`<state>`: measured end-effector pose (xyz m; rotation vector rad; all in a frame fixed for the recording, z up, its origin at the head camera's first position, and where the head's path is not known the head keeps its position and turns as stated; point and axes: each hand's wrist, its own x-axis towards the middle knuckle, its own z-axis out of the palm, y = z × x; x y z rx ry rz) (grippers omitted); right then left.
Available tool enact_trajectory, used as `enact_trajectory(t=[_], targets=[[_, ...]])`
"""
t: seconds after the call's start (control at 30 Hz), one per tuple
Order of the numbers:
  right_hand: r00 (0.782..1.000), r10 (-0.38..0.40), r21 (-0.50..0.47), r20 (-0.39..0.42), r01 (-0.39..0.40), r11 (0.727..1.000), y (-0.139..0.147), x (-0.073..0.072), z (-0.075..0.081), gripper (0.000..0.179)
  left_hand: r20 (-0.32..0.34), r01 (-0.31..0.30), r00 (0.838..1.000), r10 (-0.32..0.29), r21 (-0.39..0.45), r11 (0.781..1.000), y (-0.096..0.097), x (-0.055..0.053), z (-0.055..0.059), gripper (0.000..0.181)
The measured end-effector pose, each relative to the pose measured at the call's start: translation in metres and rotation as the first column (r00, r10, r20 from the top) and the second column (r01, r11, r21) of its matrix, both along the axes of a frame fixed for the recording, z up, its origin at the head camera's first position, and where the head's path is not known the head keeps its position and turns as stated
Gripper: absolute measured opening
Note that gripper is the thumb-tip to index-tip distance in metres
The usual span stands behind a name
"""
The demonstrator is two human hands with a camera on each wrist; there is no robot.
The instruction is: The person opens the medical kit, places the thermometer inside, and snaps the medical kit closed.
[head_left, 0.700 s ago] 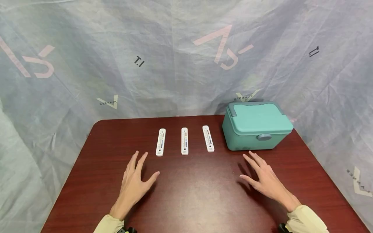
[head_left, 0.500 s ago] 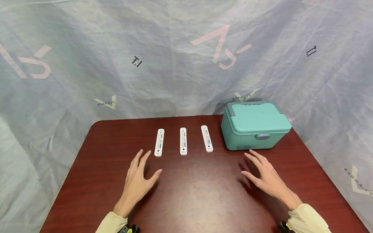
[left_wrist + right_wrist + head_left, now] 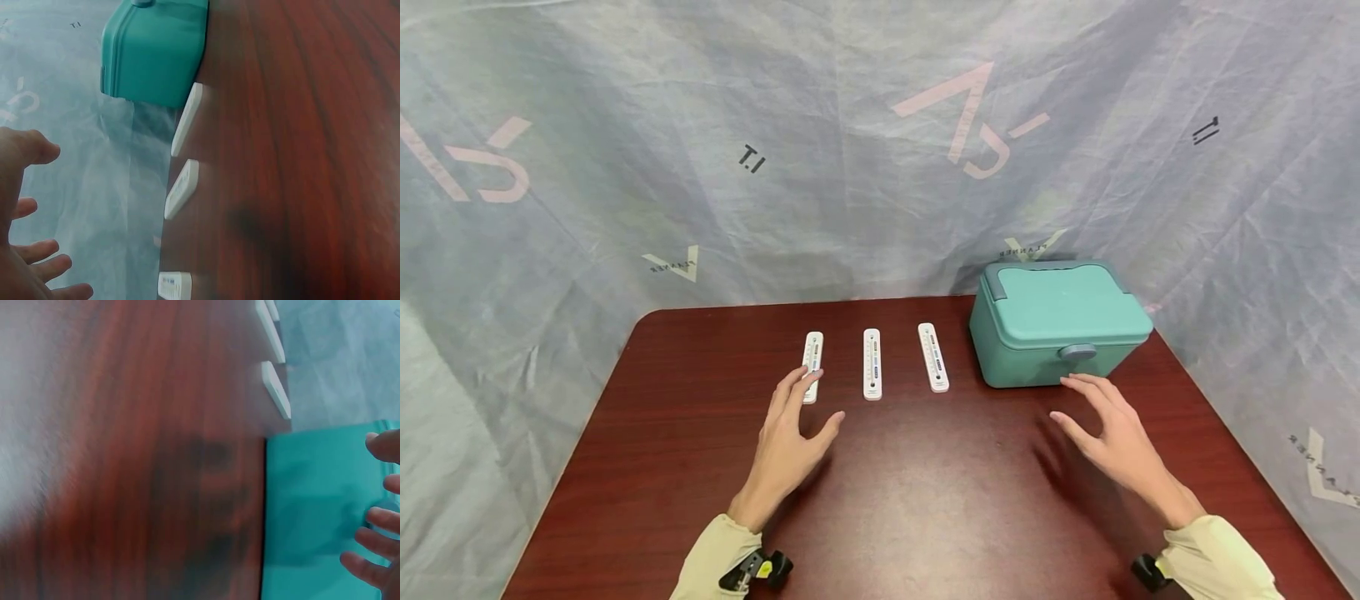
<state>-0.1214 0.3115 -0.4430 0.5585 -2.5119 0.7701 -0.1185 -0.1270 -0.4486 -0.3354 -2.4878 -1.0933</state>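
Three white strip thermometers lie in a row on the table: a left one [image 3: 812,348], a middle one [image 3: 872,364] and a right one [image 3: 933,358]. My left hand [image 3: 786,450] hovers above the table, its fingers spread and partly covering the left thermometer from the head camera; it holds nothing. To the right stands a teal lidded box [image 3: 1037,362] with a grey handle and a grey front latch [image 3: 1078,352], its lid down. Just in front of the box, my right hand [image 3: 1123,442] hangs in the air with relaxed fingers, holding nothing. The right wrist view has these fingers before the box [image 3: 306,487].
The dark red wooden table [image 3: 910,500] has its far edge against a grey printed cloth [image 3: 850,167], which also hangs along both sides. A black wrist strap [image 3: 760,568] sits at the left sleeve.
My left hand has moved right and forward, toward the left thermometer. My right hand has shifted right and slightly forward, nearer the box front. The thermometers and box stay put.
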Motion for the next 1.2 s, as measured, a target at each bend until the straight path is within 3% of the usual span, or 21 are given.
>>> enact_trajectory(t=[0.27,0.53,0.83,1.2], targets=[[0.998,-0.027,-0.025,-0.051,0.026,0.999,0.013,-0.007,0.017,0.057,-0.037,0.069,0.997,-0.067,0.051,0.996,0.021,-0.01,0.008,0.059],[0.994,-0.103,-0.079,-0.041,0.099,0.992,0.03,-0.013,0.032,0.054,-0.084,0.12,0.99,-0.113,0.092,0.988,0.042,-0.017,0.012,0.054],[0.995,-0.092,-0.108,-0.027,0.089,0.99,0.049,-0.028,0.045,0.059,-0.115,0.194,0.977,-0.178,0.14,0.971,0.063,-0.023,0.015,0.048],[0.991,-0.107,-0.083,0.075,0.113,0.99,0.074,-0.045,0.055,0.061,-0.12,0.275,0.96,-0.254,0.21,0.938,0.093,-0.027,0.018,0.042]])
